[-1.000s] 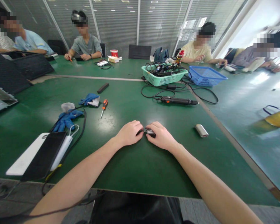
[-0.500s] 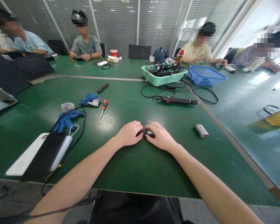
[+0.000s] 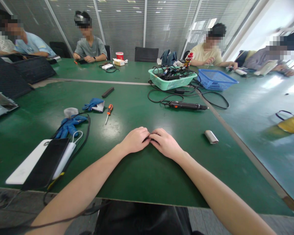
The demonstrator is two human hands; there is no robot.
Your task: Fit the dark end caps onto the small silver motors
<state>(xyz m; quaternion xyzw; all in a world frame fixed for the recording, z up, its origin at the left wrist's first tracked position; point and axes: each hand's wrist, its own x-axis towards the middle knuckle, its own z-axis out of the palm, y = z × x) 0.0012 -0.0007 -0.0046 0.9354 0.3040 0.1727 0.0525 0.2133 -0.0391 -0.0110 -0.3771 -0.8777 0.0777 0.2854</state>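
My left hand (image 3: pixel 136 139) rests low over the green table (image 3: pixel 147 176), its fingers curled and closed round something that its palm hides. Against its fingertips lies my right hand (image 3: pixel 165 143), palm down with bent fingers pressed together. Whatever sits beneath the two hands is covered; only a dark sliver shows by the left fingers. To the right of my hands lies a small silvery, rounded block (image 3: pixel 211 137). An orange-handled screwdriver (image 3: pixel 109 111) is on the table beyond my left hand.
At left lie a phone-like black slab (image 3: pixel 47 163), a white slab (image 3: pixel 26 164), cables and blue gloves (image 3: pixel 70 126). Farther back are an electric screwdriver (image 3: pixel 186 105), a green basket (image 3: pixel 165 85) of cabled tools and a blue basket (image 3: pixel 215 83). Several people sit around the table.
My right hand has shifted slightly left to meet the left fingertips. The small dark, shiny piece with a metallic band, visible between my hands before, is now covered.
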